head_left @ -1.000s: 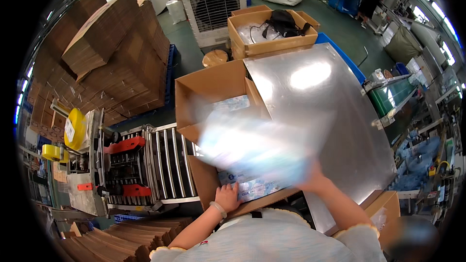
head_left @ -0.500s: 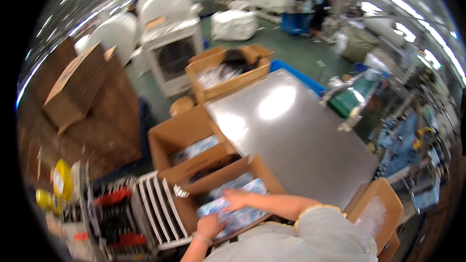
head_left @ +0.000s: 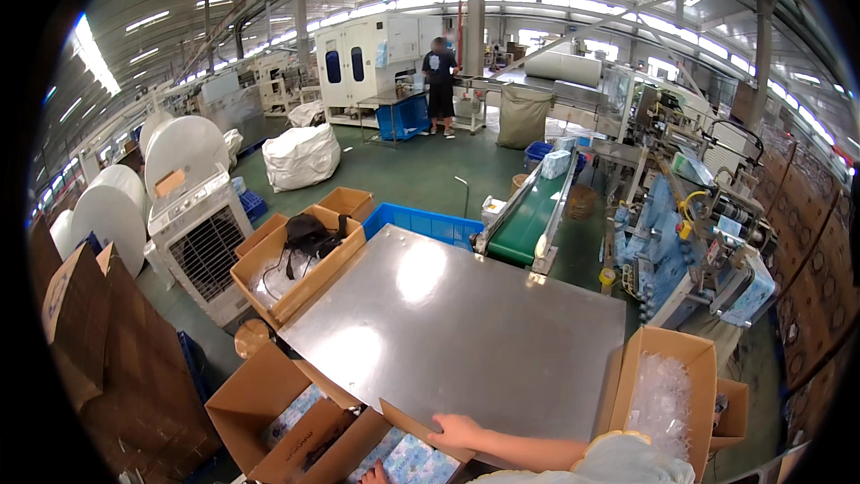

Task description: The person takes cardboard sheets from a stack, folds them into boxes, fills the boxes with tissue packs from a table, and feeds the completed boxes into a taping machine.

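Observation:
An open cardboard box (head_left: 354,448) sits at the near edge, with soft packs (head_left: 421,463) in blue-and-white printed wrap inside. My right hand (head_left: 457,431) reaches over its right side, fingers apart beside the packs, with nothing seen in them. Low in the picture, my left hand (head_left: 374,475) touches the packs on the box's left side; its fingers look stretched out, and most of the hand is cut off. To the left stands a second open box (head_left: 246,394) holding similar packs (head_left: 294,414).
A shiny metal table (head_left: 484,332) spreads ahead. Around it are a box of clear plastic bags (head_left: 661,403), a box holding a black bag (head_left: 309,237), a blue crate (head_left: 421,222) and a green conveyor (head_left: 528,224). A person (head_left: 440,81) stands far off near machines.
The view has swung up and to the right. My right hand has moved from on top of the packs to the box's right side; my left hand is now mostly out of view.

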`<act>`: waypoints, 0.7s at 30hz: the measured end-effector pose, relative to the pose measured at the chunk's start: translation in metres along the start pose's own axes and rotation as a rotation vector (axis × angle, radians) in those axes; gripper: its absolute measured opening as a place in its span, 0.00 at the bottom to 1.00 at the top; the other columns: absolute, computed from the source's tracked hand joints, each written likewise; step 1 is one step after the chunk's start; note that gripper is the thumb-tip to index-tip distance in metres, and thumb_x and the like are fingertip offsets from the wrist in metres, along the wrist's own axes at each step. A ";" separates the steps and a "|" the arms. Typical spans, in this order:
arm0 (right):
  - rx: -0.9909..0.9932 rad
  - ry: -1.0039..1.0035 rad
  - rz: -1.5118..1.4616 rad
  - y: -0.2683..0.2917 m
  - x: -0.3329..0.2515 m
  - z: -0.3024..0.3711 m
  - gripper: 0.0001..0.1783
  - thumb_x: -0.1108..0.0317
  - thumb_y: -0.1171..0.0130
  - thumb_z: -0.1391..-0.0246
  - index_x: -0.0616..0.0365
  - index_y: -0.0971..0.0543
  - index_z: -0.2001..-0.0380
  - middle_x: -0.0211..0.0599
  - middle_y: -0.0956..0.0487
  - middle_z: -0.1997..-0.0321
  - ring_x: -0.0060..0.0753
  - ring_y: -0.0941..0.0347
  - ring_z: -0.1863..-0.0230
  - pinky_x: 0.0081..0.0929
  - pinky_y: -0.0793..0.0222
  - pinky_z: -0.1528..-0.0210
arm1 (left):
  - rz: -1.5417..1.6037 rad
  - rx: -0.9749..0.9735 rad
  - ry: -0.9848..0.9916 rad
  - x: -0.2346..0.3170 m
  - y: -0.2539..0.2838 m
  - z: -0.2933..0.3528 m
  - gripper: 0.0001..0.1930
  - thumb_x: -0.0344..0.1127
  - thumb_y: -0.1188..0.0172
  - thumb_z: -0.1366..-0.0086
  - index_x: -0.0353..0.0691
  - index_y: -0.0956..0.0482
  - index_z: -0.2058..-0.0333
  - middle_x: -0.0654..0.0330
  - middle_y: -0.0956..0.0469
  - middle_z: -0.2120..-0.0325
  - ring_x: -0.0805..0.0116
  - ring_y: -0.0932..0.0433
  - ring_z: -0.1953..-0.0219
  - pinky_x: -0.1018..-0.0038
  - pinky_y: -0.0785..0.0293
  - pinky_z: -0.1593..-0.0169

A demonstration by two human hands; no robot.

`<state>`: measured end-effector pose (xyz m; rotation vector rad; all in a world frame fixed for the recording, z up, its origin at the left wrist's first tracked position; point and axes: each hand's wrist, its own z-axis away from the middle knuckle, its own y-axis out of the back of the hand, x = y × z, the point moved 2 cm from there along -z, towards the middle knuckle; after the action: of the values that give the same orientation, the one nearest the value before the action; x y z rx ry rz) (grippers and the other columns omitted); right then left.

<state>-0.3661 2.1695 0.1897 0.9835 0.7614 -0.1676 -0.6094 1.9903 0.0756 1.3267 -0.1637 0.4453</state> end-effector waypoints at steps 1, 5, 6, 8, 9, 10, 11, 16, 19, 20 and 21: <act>-0.044 -0.020 0.027 -0.015 0.009 -0.007 0.25 0.50 0.41 0.41 0.61 0.21 0.51 0.54 0.18 0.51 0.58 0.22 0.48 0.49 0.27 0.46 | -0.010 0.021 -0.018 0.000 -0.002 -0.002 0.66 0.63 0.22 0.61 0.28 0.46 0.31 0.35 0.31 0.40 0.33 0.32 0.40 0.43 0.39 0.37; -0.117 -0.043 0.057 -0.052 0.015 -0.022 0.22 0.52 0.46 0.37 0.60 0.18 0.56 0.53 0.17 0.55 0.59 0.21 0.51 0.51 0.26 0.47 | -0.036 0.073 -0.036 -0.004 0.002 -0.003 0.68 0.66 0.21 0.64 0.26 0.45 0.32 0.35 0.29 0.43 0.31 0.32 0.41 0.43 0.37 0.38; -0.112 -0.036 0.048 -0.055 0.010 -0.020 0.21 0.53 0.47 0.37 0.60 0.17 0.57 0.53 0.17 0.55 0.59 0.21 0.51 0.51 0.27 0.47 | -0.036 0.076 -0.025 -0.004 0.006 0.001 0.69 0.66 0.21 0.64 0.26 0.45 0.32 0.35 0.29 0.43 0.31 0.32 0.41 0.43 0.37 0.39; -0.140 -0.002 0.032 -0.056 0.004 -0.018 0.22 0.52 0.49 0.36 0.61 0.19 0.57 0.53 0.17 0.54 0.59 0.21 0.50 0.52 0.27 0.47 | -0.014 0.139 -0.064 -0.024 0.003 0.010 0.69 0.66 0.22 0.64 0.27 0.44 0.32 0.35 0.29 0.43 0.31 0.32 0.41 0.43 0.37 0.38; -0.153 0.012 0.033 -0.054 0.005 -0.018 0.23 0.51 0.50 0.35 0.62 0.20 0.56 0.53 0.17 0.53 0.59 0.21 0.50 0.52 0.27 0.47 | 0.006 0.173 -0.087 -0.026 0.003 0.013 0.68 0.66 0.22 0.64 0.28 0.44 0.32 0.35 0.29 0.43 0.31 0.32 0.41 0.43 0.37 0.38; -0.146 0.009 0.033 -0.055 0.005 -0.019 0.23 0.51 0.50 0.35 0.62 0.20 0.56 0.53 0.17 0.54 0.59 0.21 0.50 0.52 0.27 0.47 | -0.017 0.166 -0.055 -0.028 0.002 0.015 0.68 0.66 0.22 0.63 0.28 0.45 0.31 0.35 0.30 0.42 0.32 0.33 0.40 0.43 0.38 0.37; -0.138 0.005 0.033 -0.058 0.004 -0.019 0.24 0.51 0.50 0.35 0.62 0.20 0.57 0.53 0.17 0.54 0.58 0.21 0.50 0.52 0.27 0.47 | -0.041 0.157 -0.024 -0.030 0.001 0.017 0.68 0.66 0.22 0.63 0.29 0.45 0.31 0.35 0.31 0.42 0.32 0.34 0.39 0.43 0.38 0.37; -0.139 0.008 0.020 -0.049 -0.002 -0.015 0.27 0.45 0.52 0.34 0.60 0.20 0.58 0.51 0.17 0.57 0.56 0.20 0.52 0.50 0.26 0.50 | -0.061 0.030 0.109 -0.017 0.012 0.022 0.65 0.65 0.24 0.57 0.31 0.48 0.30 0.37 0.35 0.37 0.35 0.38 0.34 0.44 0.41 0.34; -0.111 -0.015 -0.045 -0.035 -0.008 -0.009 0.27 0.42 0.52 0.33 0.57 0.18 0.60 0.48 0.16 0.61 0.52 0.19 0.56 0.45 0.25 0.53 | -0.049 -0.065 0.168 0.004 0.039 0.030 0.63 0.65 0.26 0.53 0.31 0.50 0.29 0.38 0.37 0.35 0.36 0.40 0.32 0.45 0.42 0.32; -0.075 -0.039 -0.135 -0.022 -0.016 -0.001 0.27 0.42 0.51 0.34 0.56 0.18 0.61 0.46 0.16 0.61 0.52 0.20 0.58 0.44 0.25 0.54 | -0.056 -0.074 0.194 0.004 0.042 0.034 0.63 0.65 0.27 0.52 0.31 0.50 0.29 0.38 0.38 0.35 0.36 0.41 0.32 0.45 0.43 0.32; -0.031 -0.069 -0.226 -0.009 -0.018 0.005 0.26 0.42 0.49 0.34 0.56 0.17 0.61 0.45 0.15 0.62 0.51 0.20 0.60 0.43 0.25 0.56 | -0.064 -0.084 0.210 0.004 0.046 0.035 0.62 0.65 0.28 0.51 0.31 0.50 0.29 0.38 0.38 0.35 0.36 0.41 0.32 0.46 0.43 0.31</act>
<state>-0.3807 2.1566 0.1973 0.8562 0.8085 -0.3827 -0.6193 1.9660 0.1270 1.1913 0.0339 0.5145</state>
